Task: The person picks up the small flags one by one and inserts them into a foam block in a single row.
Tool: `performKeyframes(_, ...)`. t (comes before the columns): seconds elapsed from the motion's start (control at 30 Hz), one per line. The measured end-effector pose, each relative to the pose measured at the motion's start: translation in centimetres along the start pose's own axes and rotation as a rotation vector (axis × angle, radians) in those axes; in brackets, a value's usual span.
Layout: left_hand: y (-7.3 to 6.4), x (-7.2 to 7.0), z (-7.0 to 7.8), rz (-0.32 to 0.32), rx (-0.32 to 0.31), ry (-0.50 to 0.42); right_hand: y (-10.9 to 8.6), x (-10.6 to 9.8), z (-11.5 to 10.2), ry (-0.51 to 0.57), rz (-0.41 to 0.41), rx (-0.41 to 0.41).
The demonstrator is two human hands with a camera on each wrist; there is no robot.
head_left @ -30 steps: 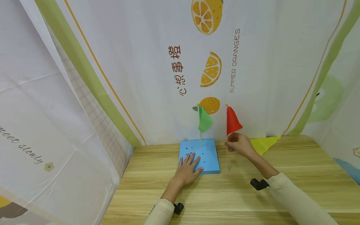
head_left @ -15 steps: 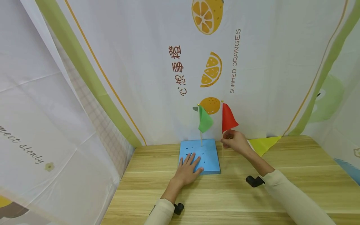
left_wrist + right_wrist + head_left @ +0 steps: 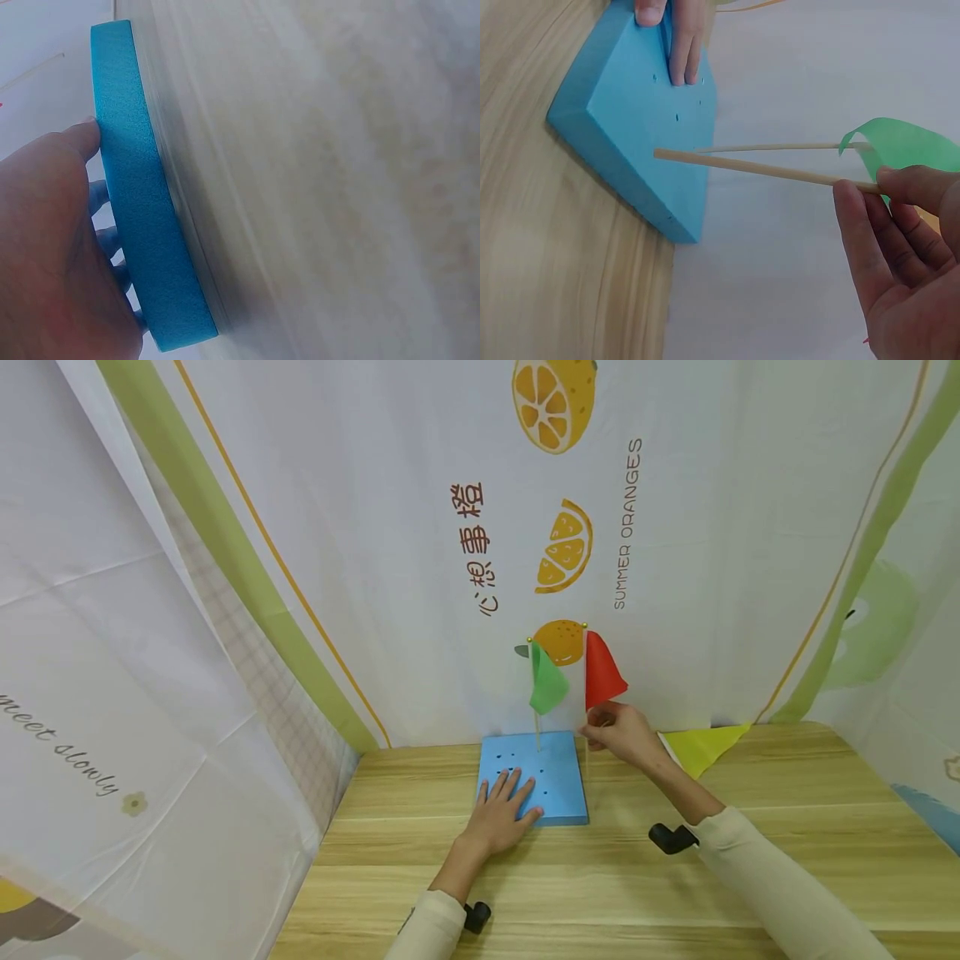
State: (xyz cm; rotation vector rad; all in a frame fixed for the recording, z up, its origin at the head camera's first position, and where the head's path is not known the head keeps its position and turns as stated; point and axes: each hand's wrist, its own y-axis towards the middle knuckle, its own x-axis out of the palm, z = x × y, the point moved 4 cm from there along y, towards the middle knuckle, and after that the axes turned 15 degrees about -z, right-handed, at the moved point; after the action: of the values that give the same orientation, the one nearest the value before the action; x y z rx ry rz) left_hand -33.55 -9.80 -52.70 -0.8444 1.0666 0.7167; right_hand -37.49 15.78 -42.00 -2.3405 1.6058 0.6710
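A light blue foam block with several small holes lies on the wooden table. My left hand rests on it with fingers spread flat, as the left wrist view also shows at the block's edge. A green flag stands upright in the block's far part. My right hand pinches the wooden stick of a red flag between thumb and fingers, just under the cloth. The stick's bare lower end hangs over the block's right side, apart from its surface in the right wrist view.
A yellow flag lies on the table at the back right, partly behind my right forearm. A white curtain printed with oranges hangs directly behind the table's far edge.
My right hand has carried the red flag leftward and slightly up, from beside the block to its right edge. My left hand and the green flag have stayed put.
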Motion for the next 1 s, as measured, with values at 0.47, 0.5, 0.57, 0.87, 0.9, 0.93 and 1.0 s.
performKeyframes(0.47, -0.1, 0.0, 0.1, -0.005, -0.005, 0.004, 0.6, 0.4, -1.3, 0.012, 0.002, -0.010)
performKeyframes(0.5, -0.1, 0.0, 0.1, -0.005, -0.005, 0.002, 0.6, 0.4, -1.4, 0.014, 0.002, -0.010)
performKeyframes(0.57, -0.1, 0.0, 0.1, -0.007, -0.005, 0.000, 0.7, 0.4, -1.5, 0.014, 0.001, -0.012)
performKeyframes(0.87, -0.1, 0.0, 0.1, -0.002, -0.002, 0.002, 0.9, 0.6, -1.9, -0.013, 0.008, -0.032)
performKeyframes(0.9, 0.0, 0.0, 0.1, 0.000, 0.000, 0.003, 1.0, 0.6, -1.9, -0.015, 0.011, -0.036)
performKeyframes(0.93, 0.0, 0.0, 0.1, -0.005, -0.003, 0.007, 1.1, 0.7, -1.9, -0.011, 0.014, -0.039)
performKeyframes(1.0, 0.1, 0.0, 0.1, -0.011, -0.009, 0.014, 1.2, 0.7, -1.9, -0.004, 0.019, -0.048)
